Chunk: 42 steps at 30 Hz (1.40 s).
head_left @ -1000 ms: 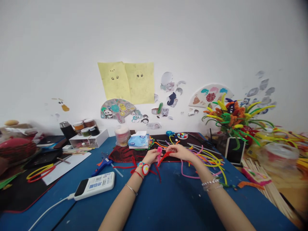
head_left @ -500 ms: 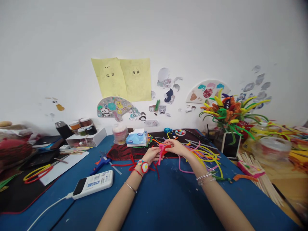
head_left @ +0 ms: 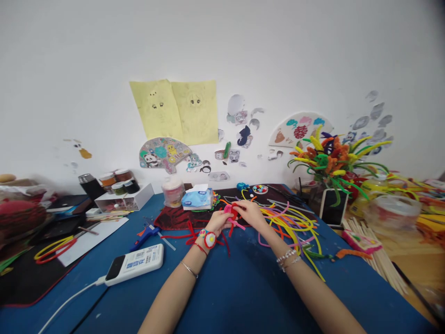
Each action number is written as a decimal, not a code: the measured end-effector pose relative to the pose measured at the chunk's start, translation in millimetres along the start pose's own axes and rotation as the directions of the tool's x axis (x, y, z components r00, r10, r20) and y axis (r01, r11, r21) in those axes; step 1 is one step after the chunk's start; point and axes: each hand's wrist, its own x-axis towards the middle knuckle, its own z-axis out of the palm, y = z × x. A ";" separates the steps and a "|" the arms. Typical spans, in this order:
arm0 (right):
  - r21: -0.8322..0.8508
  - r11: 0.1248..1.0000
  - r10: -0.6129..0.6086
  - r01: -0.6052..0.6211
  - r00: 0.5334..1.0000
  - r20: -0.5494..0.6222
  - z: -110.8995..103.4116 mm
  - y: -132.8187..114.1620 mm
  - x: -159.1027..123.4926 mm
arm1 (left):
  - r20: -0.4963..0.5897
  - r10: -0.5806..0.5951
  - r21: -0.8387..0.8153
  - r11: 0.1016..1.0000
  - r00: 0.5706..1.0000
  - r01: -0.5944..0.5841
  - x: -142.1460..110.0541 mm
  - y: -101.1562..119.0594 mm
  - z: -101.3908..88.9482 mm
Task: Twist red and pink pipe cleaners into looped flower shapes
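My left hand (head_left: pixel 219 220) and my right hand (head_left: pixel 248 215) meet over the blue table (head_left: pixel 243 287), both pinched on a small twisted piece of pink and red pipe cleaner (head_left: pixel 230 212). Its loose ends hang down between the hands. Red pipe cleaners (head_left: pixel 189 237) lie under my left wrist, which wears a round watch-like band (head_left: pixel 208 239). A heap of yellow, pink and orange pipe cleaners (head_left: pixel 292 222) lies just right of my right hand.
A white power bank (head_left: pixel 135 264) with a cable and a blue glue gun (head_left: pixel 148 232) lie to the left. A tissue pack (head_left: pixel 196 198), a jar (head_left: pixel 173 192), a bead dish (head_left: pixel 260 189), a phone (head_left: pixel 333 208) against a pipe-cleaner bouquet (head_left: pixel 333 162) and wooden sticks (head_left: pixel 378 260) surround the work area.
The hands have drawn closer together and the pink and red pipe cleaner has been wound from a long hanging strip into a tighter bundle. The view has drifted slightly.
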 end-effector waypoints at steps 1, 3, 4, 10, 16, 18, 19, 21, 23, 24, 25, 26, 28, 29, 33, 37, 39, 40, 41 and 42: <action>-0.031 0.999 -0.036 0.036 0.999 -0.019 0.7 -1.9 -0.3 | -0.003 0.001 0.002 1.000 1.000 -0.001 -0.4 1.8 -0.7; -0.077 0.993 -0.089 0.085 0.995 -0.052 1.7 -5.8 -0.3 | -0.003 0.004 0.009 1.000 1.000 -0.004 -1.2 5.5 -2.2; -0.079 0.993 -0.095 0.090 0.993 -0.067 1.8 -7.7 -0.1 | 0.000 0.006 0.015 1.000 1.000 -0.006 -1.5 7.4 -3.0; -0.129 0.986 -0.120 0.102 0.982 -0.144 0.2 -16.9 -1.6 | 0.008 0.030 0.064 0.997 1.000 -0.030 -2.1 16.9 -6.3; -0.211 0.941 -0.281 0.265 0.958 -0.049 13.2 -10.4 -8.8 | 0.009 0.001 0.096 0.995 1.000 -0.002 -0.9 15.6 -10.9; -0.146 0.974 -0.186 0.171 0.978 -0.092 15.9 -5.7 -6.3 | 0.034 -0.026 0.100 0.995 0.999 0.023 -1.1 14.8 -13.8; -0.082 0.991 -0.115 0.107 0.987 -0.110 16.0 -3.5 -4.1 | 0.051 -0.040 0.100 0.994 0.998 0.035 -1.4 14.7 -15.1; 0.084 0.996 0.012 -0.004 0.995 -0.096 14.2 -0.4 0.5 | 0.090 -0.058 0.095 0.994 0.994 0.049 -2.4 15.0 -16.8; 0.247 0.968 0.053 -0.048 0.998 -0.015 11.7 0.0 3.4 | 0.130 -0.065 0.088 0.995 0.989 0.053 -3.2 14.9 -17.1; 0.305 0.951 0.048 -0.052 0.999 0.023 11.0 -0.8 3.9 | 0.158 -0.068 0.083 0.995 0.985 0.055 -3.4 14.5 -16.7; 0.344 0.937 0.039 -0.056 0.998 0.057 10.9 -2.0 3.7 | 0.188 -0.069 0.075 0.996 0.980 0.056 -3.3 13.7 -16.1; 0.364 0.929 0.034 -0.065 0.995 0.091 11.3 -3.4 3.2 | 0.219 -0.068 0.064 0.996 0.973 0.055 -3.1 12.7 -15.2; 0.359 0.929 0.045 -0.095 0.989 0.144 13.3 -5.3 2.0 | 0.281 -0.059 0.030 0.998 0.958 0.053 -2.2 10.1 -12.9; 0.344 0.933 0.054 -0.104 0.987 0.150 14.4 -5.2 1.7 | 0.304 -0.058 0.014 0.998 0.951 0.056 -1.8 8.7 -11.6; 0.247 0.968 0.037 -0.045 0.999 0.037 15.4 4.0 3.3 | 0.345 -0.114 0.027 0.993 0.932 0.112 -1.4 3.6 -6.2; 0.156 0.987 0.049 -0.044 0.998 -0.026 14.1 18.2 2.3 | 0.348 -0.186 0.096 0.982 0.919 0.163 -1.5 -1.0 -4.6; 0.140 0.989 0.058 -0.052 0.997 -0.042 14.8 22.6 0.6 | 0.337 -0.199 0.111 0.979 0.920 0.171 -0.9 -3.0 -5.1; 0.135 0.989 0.063 -0.055 0.997 -0.054 15.1 24.2 0.0 | 0.335 -0.201 0.114 0.979 0.921 0.172 -0.5 -3.6 -5.3; 0.135 0.989 0.069 -0.059 0.995 -0.067 15.2 25.5 -0.1 | 0.338 -0.200 0.116 0.978 0.919 0.171 -0.2 -3.9 -5.5; 0.139 0.988 0.077 -0.065 0.994 -0.080 14.9 26.7 0.3 | 0.345 -0.198 0.117 0.979 0.917 0.168 0.0 -3.7 -5.5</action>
